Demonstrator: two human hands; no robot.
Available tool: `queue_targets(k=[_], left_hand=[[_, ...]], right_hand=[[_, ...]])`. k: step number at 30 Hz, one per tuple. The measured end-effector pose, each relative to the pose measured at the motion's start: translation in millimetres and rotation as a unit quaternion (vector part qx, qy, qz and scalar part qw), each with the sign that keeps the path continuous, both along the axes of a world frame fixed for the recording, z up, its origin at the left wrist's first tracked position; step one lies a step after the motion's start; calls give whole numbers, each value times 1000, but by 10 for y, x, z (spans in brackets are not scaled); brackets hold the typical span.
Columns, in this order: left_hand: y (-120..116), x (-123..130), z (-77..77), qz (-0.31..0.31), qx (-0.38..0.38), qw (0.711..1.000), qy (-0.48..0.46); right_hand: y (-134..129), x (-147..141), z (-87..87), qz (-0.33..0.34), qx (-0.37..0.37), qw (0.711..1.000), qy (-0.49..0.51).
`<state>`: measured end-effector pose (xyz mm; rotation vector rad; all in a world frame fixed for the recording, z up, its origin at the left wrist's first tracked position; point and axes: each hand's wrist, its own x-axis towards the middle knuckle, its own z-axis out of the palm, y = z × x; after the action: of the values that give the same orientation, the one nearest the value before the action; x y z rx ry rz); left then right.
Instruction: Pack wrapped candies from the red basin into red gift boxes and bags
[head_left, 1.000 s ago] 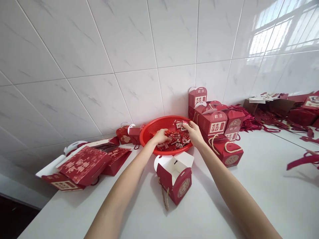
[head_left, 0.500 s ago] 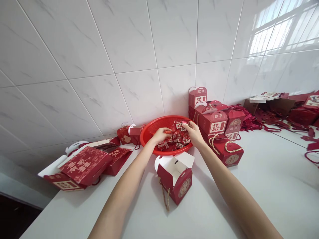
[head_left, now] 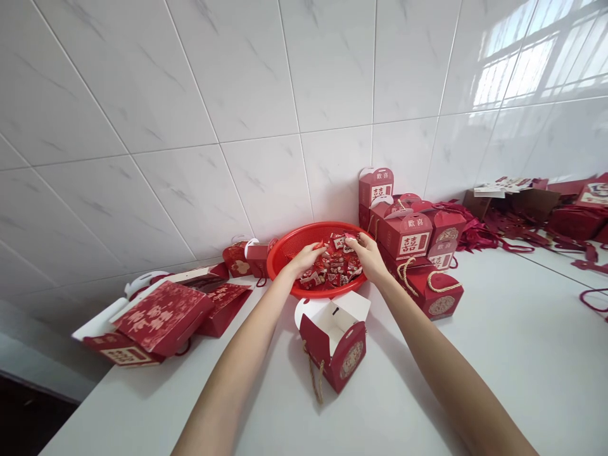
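A red oval plastic basket (head_left: 285,248) stands against the wall, holding several red-and-white wrapped candies (head_left: 338,269). Over its left part is my left hand (head_left: 306,258), its fingers closed on a small red candy. My right hand (head_left: 365,253) reaches over the right rim, fingertips pinched on a candy with a pinkish-red wrapper. In front of the basket, between my forearms, a red gift box (head_left: 332,345) sits with its flaps up and its white inside showing; a rope handle hangs at its left side.
Stacked red gift boxes (head_left: 403,234) with rope handles stand right of the basket. More red boxes (head_left: 164,313) lie at the left near the table edge. At the far right are a cardboard box (head_left: 536,204) and red ribbons. A tiled wall (head_left: 256,76) rises behind.
My left hand has shifted very slightly within the basket, and some candies between the hands lie differently. The open gift box has not moved.
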<state>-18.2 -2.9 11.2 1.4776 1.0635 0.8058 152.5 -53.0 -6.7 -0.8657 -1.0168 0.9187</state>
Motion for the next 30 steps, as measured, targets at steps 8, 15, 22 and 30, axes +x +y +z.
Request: queue_targets(k=[8, 15, 22, 30], left_hand=[[-35, -31, 32, -15, 18, 1000, 16], [-259, -302, 148, 94, 13, 994, 48], [-931, -616, 397, -71, 80, 992, -71], [-1386, -571, 478, -186, 164, 956, 157]], right_hand=[[-68, -8, 83, 0, 7, 1000, 10], [-229, -22, 300, 40, -4, 999, 26], [-760, -93, 761, 133, 67, 987, -63], [-1344, -164, 1065, 94, 132, 949, -269]])
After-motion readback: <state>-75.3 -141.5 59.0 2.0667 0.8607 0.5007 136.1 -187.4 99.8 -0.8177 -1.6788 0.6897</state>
